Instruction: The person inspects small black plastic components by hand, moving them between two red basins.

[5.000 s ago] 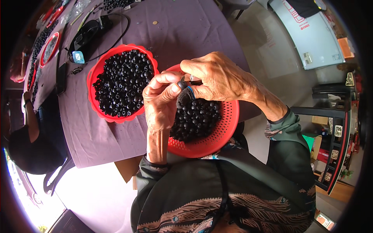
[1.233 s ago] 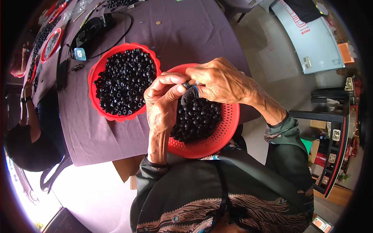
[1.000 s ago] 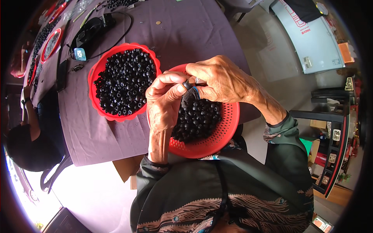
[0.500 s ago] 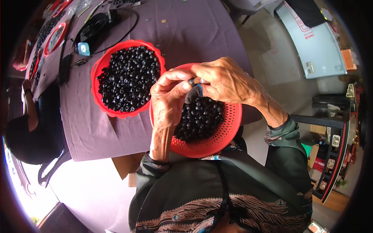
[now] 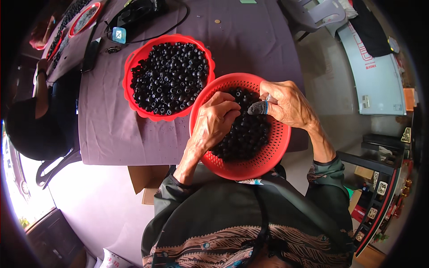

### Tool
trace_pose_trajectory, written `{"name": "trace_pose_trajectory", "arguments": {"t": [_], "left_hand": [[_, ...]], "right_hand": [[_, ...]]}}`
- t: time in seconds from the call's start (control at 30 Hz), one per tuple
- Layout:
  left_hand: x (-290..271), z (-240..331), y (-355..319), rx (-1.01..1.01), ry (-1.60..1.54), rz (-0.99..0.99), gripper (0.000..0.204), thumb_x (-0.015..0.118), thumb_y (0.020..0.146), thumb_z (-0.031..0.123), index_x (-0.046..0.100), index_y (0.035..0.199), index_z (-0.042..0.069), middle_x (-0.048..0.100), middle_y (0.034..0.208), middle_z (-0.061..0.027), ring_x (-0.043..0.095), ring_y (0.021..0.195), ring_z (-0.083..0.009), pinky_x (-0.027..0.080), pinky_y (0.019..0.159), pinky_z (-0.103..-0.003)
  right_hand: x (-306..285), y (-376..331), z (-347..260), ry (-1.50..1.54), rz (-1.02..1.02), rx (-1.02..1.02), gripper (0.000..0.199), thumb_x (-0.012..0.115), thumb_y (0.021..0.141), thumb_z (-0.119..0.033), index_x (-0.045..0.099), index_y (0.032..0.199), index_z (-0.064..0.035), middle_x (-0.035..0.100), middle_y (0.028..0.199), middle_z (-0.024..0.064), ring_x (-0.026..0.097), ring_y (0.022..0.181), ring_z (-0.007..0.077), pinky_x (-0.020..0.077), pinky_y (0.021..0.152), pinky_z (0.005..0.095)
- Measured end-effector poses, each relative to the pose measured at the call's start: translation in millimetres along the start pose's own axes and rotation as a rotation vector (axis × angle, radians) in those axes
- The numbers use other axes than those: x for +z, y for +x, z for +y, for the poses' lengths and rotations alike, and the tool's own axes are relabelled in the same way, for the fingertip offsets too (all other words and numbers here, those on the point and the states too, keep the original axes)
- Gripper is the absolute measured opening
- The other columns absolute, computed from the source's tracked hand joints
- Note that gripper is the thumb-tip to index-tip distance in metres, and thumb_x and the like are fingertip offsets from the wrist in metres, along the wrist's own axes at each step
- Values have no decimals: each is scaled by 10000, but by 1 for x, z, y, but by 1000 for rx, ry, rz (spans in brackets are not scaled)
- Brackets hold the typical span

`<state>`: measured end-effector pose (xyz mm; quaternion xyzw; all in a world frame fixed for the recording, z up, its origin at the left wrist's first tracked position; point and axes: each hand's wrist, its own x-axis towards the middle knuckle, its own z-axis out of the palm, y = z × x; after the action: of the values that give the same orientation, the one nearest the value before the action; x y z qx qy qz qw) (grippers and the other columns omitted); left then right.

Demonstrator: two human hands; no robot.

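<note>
My left hand (image 5: pixel 213 118) reaches over the left side of a red perforated basket (image 5: pixel 278 145), its fingers curled in at small black round pieces (image 5: pixel 246 138). What its fingertips hold, if anything, is hidden. Across from it, my right hand (image 5: pixel 288 105) is at the basket's right side, index finger bent. A dark knitted thumb cover (image 5: pixel 258 108) with a blue edge sits on its thumb. Something small and silvery shows by the bent finger, too small to name. To the left, a scalloped red basket (image 5: pixel 128 91) is full of similar black pieces, many with hollow ends.
Both baskets are by a table (image 5: pixel 105 143) with a purple-grey cloth; the perforated one overhangs its near edge. A black bag (image 5: pixel 136 15) with a cable and a phone (image 5: pixel 91 54) lie farther back. Another person (image 5: pixel 40 125) sits at left. A grey chair (image 5: pixel 319 15) stands at far right.
My hands were together above the perforated basket with a small black piece between the fingertips. Now they are apart, the left lowered to the pieces and the right moved rightward. The view has shifted.
</note>
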<state>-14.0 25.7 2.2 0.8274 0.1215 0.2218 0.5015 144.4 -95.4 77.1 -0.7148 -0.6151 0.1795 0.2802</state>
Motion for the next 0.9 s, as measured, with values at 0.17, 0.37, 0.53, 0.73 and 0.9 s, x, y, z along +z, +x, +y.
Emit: {"name": "trace_pose_trajectory", "arguments": {"t": [0.17, 0.37, 0.53, 0.73, 0.9], "left_hand": [[-24, 6, -2, -91, 67, 127, 143, 646, 722, -19, 660, 857, 29, 631, 863, -94, 634, 758, -203, 509, 685, -300], [-57, -19, -8, -59, 365, 329, 153, 628, 692, -33, 649, 824, 42, 613, 816, -110, 614, 709, -258, 498, 617, -341], [-79, -52, -12, -139, 688, 208, 199, 659, 678, 49, 640, 876, 60, 561, 786, -95, 551, 792, -291, 459, 699, -389], [-84, -58, -3, -126, 784, 198, 125, 647, 708, 58, 634, 833, 52, 569, 780, -94, 574, 726, -243, 465, 642, -369], [-89, -45, 5, -533, -132, 322, 43, 600, 782, 29, 617, 814, 5, 619, 865, -49, 574, 691, -141, 461, 604, -272]], "right_hand": [[3, -3, 6, 29, -7, 0, 144, 563, 693, 4, 426, 738, 6, 601, 686, 188, 594, 633, 359, 456, 536, 398], [10, -5, 7, 50, -7, 26, 126, 533, 674, 25, 427, 737, 3, 610, 690, 182, 590, 625, 355, 454, 536, 404], [13, -8, 19, 45, 21, -11, 173, 609, 698, -41, 457, 764, 8, 549, 657, 145, 543, 533, 278, 432, 527, 356], [11, -2, 17, 53, -15, 5, 135, 547, 678, -1, 445, 767, 1, 616, 717, 176, 594, 654, 361, 463, 553, 403], [13, 6, 9, 172, 36, -40, 145, 592, 731, -43, 469, 801, -13, 574, 689, 133, 561, 601, 296, 443, 550, 362]]}}
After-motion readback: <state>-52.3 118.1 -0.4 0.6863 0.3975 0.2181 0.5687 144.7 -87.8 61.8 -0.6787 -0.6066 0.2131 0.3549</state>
